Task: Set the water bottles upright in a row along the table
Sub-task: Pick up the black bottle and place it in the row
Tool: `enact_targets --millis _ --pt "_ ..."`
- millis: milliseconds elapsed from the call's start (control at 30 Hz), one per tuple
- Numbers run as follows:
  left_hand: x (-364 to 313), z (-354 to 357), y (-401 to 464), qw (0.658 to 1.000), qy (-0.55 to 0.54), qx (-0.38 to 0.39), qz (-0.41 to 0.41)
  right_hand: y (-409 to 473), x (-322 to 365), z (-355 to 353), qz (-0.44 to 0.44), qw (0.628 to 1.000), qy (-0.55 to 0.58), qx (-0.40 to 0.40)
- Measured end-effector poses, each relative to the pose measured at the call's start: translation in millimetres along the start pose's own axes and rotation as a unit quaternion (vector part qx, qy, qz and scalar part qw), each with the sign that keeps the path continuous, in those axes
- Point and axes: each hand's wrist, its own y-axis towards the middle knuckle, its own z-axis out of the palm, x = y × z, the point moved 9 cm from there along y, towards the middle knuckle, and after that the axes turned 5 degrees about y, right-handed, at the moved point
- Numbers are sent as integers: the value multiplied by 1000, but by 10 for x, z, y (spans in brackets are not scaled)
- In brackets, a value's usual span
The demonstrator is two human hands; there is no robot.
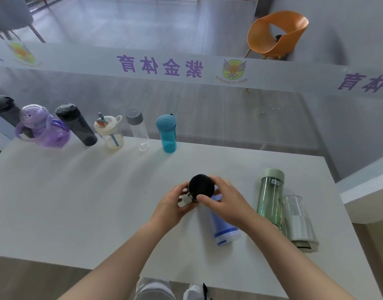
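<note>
White table [78,202], wide and mostly bare; along its far edge a row already upright, ending rightward in the teal bottle [166,133]; at the near right, green bottle [270,195] and clear bottle [298,221], seemingly lying flat and touching; centre, blue-banded white bottle [224,230], tilted, black cap [201,186] uppermost. Left hand [173,204] and right hand [225,202] both closed round its top. Likely mid-lift; next, probably carried beside the teal one and stood up.
</note>
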Motion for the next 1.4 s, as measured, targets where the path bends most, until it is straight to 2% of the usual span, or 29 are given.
enact_targets --millis 233,533,733,1200,1400 --pt "74 -24 166 996 -80 12 -42 289 202 -11 -68 997 -35 -30" --pt "157 34 268 987 -139 -35 -66 432 288 35 -96 991 -4 -92" --pt "193 44 425 985 -163 -25 -58 513 241 3 -99 988 13 -120" --pt "118 -53 1635 991 -128 6 -42 1466 316 -466 -77 981 1 -177" --pt "11 -149 2099 992 -124 10 -1 1893 343 -625 -70 981 7 -183"
